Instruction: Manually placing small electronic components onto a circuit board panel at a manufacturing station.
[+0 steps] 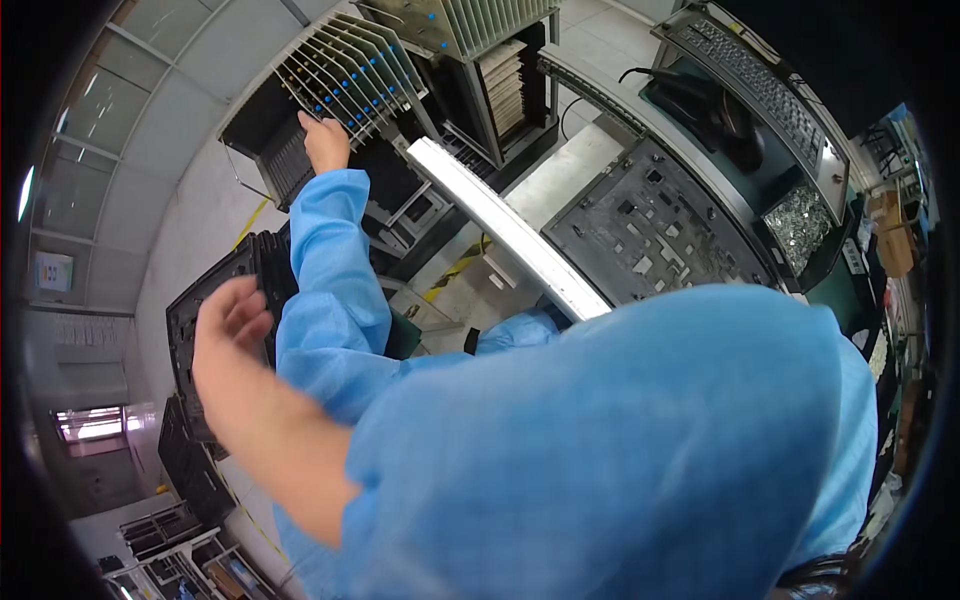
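My right hand (327,145) reaches out to a black slotted rack (262,132) at the upper left. Its fingers close on the near edge of one thin plate (352,112) among several standing there in a row; the fingertips are partly hidden. These plates are pale and carry small blue and yellow dots. Nearer to me, my left hand (236,320) is raised with its bare forearm, slightly blurred. The fingers are loosely curled and apart, and nothing shows in them. Below that hand lies a dark panel-like case (185,340).
A second rack (465,25) with plates stands beside the first. A bright white rail (510,225) runs along the bench edge. On the bench lie a dark board (650,225) with small pieces, a keyboard (745,75), a black handheld device (712,120) and a heap of shiny bits (798,222).
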{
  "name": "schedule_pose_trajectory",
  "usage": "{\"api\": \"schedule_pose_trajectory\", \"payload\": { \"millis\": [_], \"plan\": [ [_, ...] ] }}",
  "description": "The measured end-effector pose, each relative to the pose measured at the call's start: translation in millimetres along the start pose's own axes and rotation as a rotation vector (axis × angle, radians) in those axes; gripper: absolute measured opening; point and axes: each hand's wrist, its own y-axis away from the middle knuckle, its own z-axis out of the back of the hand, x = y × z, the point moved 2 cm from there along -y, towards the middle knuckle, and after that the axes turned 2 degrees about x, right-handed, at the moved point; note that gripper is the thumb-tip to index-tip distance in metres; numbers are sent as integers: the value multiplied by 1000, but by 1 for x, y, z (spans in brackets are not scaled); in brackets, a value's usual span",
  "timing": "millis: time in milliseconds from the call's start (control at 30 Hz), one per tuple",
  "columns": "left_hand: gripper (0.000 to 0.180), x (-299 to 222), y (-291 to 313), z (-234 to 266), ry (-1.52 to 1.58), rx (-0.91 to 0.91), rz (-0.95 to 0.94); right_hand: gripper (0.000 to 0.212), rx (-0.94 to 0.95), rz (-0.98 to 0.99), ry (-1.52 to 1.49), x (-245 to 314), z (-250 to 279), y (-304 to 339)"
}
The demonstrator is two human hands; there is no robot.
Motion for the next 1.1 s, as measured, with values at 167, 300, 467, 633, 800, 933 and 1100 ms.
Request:
{"api": "schedule_pose_trajectory", "payload": {
  "millis": [167, 300, 467, 633, 800, 933, 1100],
  "plan": [
    [69, -27, 27, 58, -125, -43, 211, 23, 365, 206, 490, -32, -27, -110],
    [81, -102, 67, 90, -155, -20, 155, 55, 15, -62, -111, -117, -38, -97],
    [85, -197, 156, 167, 213, -97, -77, 60, -446, 4, -444, -104, -65, -133],
    [66, -265, 218, 219, 387, -98, -588, 17, -934, -71, -407, -84, -25, -47],
    [61, -327, 176, 213, 400, -63, -911, 36, -667, -477, -770, -145, 44, 171],
    [55, -388, 195, 95, 858, 1080, -687, 34, -922, -769, -947, -146, 10, 322],
    [53, -399, 241, -5, 774, 1435, -552, 38, -970, -1052, -832, -156, -25, 388]
  ]
}}
